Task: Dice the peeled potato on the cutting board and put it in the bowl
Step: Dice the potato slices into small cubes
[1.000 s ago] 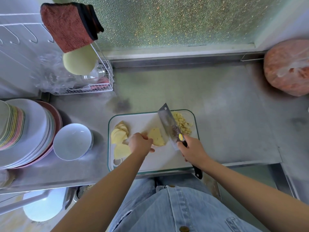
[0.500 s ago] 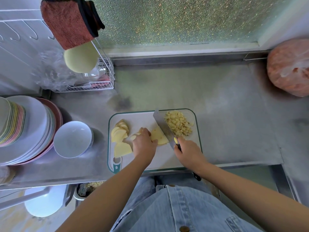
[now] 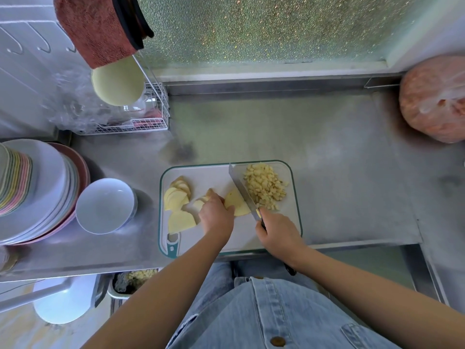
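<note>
Steel tabletop (image 3: 276,127) under a frosted window. A white cutting board (image 3: 214,175) with a teal rim sat at the near edge.

All the potato lay on the board, in three lots.
- Far right corner: pile of dice (image 3: 264,187), pale yellow, in small uneven cubes.
- Middle: short stack of half-round slices (image 3: 237,205), faces creamy and moist-looking.
- Left side: fanned slices (image 3: 176,200), overlapping, not yet cut down.

The white bowl (image 3: 104,205) stood on the tabletop just left of the board, with nothing in it, beside stacked plates (image 3: 37,187).

Left hand (image 3: 216,219): fingers curled down over the left part of the middle stack, pinning it to the board.

Right hand (image 3: 279,233): wrapped round the handle of the knife (image 3: 242,190). The blade ran diagonally between stack and dice, with its edge at the stack's right side. I could not tell whether the edge met the board.

Handling, as I judged it:
- Raw potato is light and stiff, and snaps rather than bends.
- The cut faces are wet and starchy, so stacked slices would likely slide on one another under the blade.
- The best hold looked to be from above, fingertips tucked and knuckles toward the blade, close behind the cut line.
- The dice seemed too small and loose to pinch. I would carry them on the flat of the blade or in a cupped hand for the move to the bowl.
</note>
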Motion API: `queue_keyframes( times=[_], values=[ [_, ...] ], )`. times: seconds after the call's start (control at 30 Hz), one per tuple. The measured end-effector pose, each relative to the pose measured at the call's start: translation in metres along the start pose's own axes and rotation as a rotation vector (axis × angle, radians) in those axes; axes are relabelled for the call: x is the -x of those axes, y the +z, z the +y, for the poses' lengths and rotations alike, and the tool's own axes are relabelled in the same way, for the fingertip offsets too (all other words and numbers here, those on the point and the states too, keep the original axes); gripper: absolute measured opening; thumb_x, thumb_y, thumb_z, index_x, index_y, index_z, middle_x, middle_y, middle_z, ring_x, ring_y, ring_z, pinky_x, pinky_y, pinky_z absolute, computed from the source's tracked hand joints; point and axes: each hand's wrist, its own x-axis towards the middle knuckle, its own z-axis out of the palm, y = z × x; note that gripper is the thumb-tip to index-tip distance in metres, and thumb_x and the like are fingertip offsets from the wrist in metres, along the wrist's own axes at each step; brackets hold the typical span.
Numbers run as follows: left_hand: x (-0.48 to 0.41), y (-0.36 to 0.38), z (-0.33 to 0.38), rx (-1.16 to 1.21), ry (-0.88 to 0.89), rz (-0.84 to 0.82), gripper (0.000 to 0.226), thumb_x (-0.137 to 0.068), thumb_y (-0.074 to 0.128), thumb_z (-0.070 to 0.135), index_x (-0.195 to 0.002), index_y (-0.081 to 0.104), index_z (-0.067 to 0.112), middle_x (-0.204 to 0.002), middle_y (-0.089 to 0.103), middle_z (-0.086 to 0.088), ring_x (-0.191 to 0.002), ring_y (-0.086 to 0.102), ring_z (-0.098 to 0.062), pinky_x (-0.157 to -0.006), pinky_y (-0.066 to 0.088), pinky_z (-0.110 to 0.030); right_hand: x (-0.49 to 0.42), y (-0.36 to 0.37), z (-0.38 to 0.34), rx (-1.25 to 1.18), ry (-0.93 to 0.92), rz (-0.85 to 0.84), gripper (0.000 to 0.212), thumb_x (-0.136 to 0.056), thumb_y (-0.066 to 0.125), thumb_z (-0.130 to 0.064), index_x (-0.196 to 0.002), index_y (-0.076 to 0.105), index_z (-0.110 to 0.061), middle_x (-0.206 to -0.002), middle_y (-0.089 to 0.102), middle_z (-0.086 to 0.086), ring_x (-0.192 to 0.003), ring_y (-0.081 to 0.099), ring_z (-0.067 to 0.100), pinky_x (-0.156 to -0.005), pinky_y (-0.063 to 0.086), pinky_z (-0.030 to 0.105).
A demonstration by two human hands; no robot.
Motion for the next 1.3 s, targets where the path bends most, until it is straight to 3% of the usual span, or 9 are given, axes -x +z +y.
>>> queue_keyframes(
  times=[0.2,0.3,0.43,0.53,0.63,0.87,1.07,1.2,1.3],
  values=[
    [-0.001,-0.004,0.001,-0.047,0.076,-0.027,0.027,-0.092,0.062,0.027,-0.109,0.054,0.008,-0.101,0.067,-0.009,-0.095,0.062,-0.026,-0.079,0.049,-0.035,-0.004,-0.008,0.003,0.029,0.016,-0.075,0.004,-0.095,0.039,-0.018,-0.098,0.04,-0.02,-0.06,0.035,-0.005,-0.052,0.031,0.01,-0.046,0.017,0.027],
    [-0.001,-0.008,-0.002,-0.147,0.205,0.02,0.028,-0.093,0.06,0.028,-0.113,0.051,0.011,-0.107,0.06,-0.009,-0.095,0.06,-0.026,-0.082,0.049,-0.037,-0.007,-0.01,0.001,0.027,0.029,-0.117,0.012,-0.093,0.039,-0.016,-0.091,0.028,-0.02,-0.06,0.033,-0.003,-0.052,0.029,0.011,-0.046,0.017,0.028],
    [-0.006,-0.005,-0.001,-0.2,0.327,0.049,0.031,-0.089,0.065,0.019,-0.12,0.061,0.018,-0.118,0.049,-0.006,-0.094,0.06,-0.026,-0.082,0.049,-0.036,-0.009,-0.017,0.001,0.007,0.038,-0.038,0.019,-0.096,0.039,-0.018,-0.079,0.035,-0.014,-0.058,0.036,-0.001,-0.05,0.033,0.014,-0.047,0.021,0.032],
    [-0.008,-0.002,-0.003,-0.222,0.378,0.036,0.027,-0.09,0.064,0.016,-0.117,0.067,0.016,-0.116,0.054,-0.003,-0.103,0.056,-0.025,-0.085,0.048,-0.036,-0.009,-0.025,-0.001,-0.03,0.015,0.028,0.023,-0.097,0.041,-0.019,-0.075,0.034,-0.015,-0.056,0.036,-0.003,-0.049,0.034,0.015,-0.052,0.026,0.034],
    [-0.009,-0.002,-0.005,-0.242,0.417,0.02,0.025,-0.091,0.061,0.015,-0.115,0.068,0.013,-0.115,0.055,-0.005,-0.108,0.052,-0.026,-0.087,0.048,-0.04,-0.009,-0.03,-0.006,0.002,0.017,-0.038,0.016,-0.096,0.04,-0.019,-0.081,0.037,-0.015,-0.06,0.038,-0.003,-0.054,0.038,0.018,-0.054,0.027,0.033],
    [-0.005,-0.005,-0.007,-0.387,0.566,-0.029,0.036,-0.093,0.056,0.037,-0.116,0.065,0.011,-0.118,0.054,-0.005,-0.11,0.048,-0.027,-0.079,0.045,-0.034,-0.009,-0.027,-0.01,0.045,0.053,-0.136,0.013,-0.096,0.036,-0.018,-0.084,0.037,-0.013,-0.063,0.04,0.001,-0.059,0.039,0.019,-0.054,0.026,0.033],
    [-0.006,-0.007,-0.003,-0.511,0.596,-0.054,0.037,-0.097,0.05,0.04,-0.12,0.061,0.013,-0.122,0.049,-0.002,-0.111,0.047,-0.023,-0.081,0.044,-0.032,-0.007,-0.031,-0.01,0.064,0.038,-0.159,0.01,-0.097,0.036,-0.018,-0.087,0.037,-0.014,-0.064,0.038,-0.002,-0.056,0.034,0.012,-0.048,0.02,0.028],
    [-0.007,-0.005,-0.004,-0.513,0.599,-0.061,0.038,-0.097,0.05,0.04,-0.122,0.06,0.013,-0.123,0.049,-0.002,-0.112,0.049,-0.022,-0.084,0.046,-0.032,-0.009,-0.027,-0.012,0.076,0.051,-0.188,0.013,-0.097,0.036,-0.018,-0.101,0.045,-0.009,-0.067,0.038,-0.004,-0.067,0.043,0.021,-0.056,0.027,0.031],
    [-0.008,-0.005,-0.003,-0.5,0.596,-0.067,0.038,-0.097,0.051,0.039,-0.123,0.06,0.014,-0.123,0.049,-0.001,-0.112,0.05,-0.021,-0.085,0.046,-0.031,-0.009,-0.02,-0.013,0.067,0.039,-0.173,0.006,-0.096,0.037,-0.017,-0.092,0.038,-0.013,-0.067,0.036,-0.004,-0.069,0.042,0.022,-0.051,0.022,0.028]
  ],
)
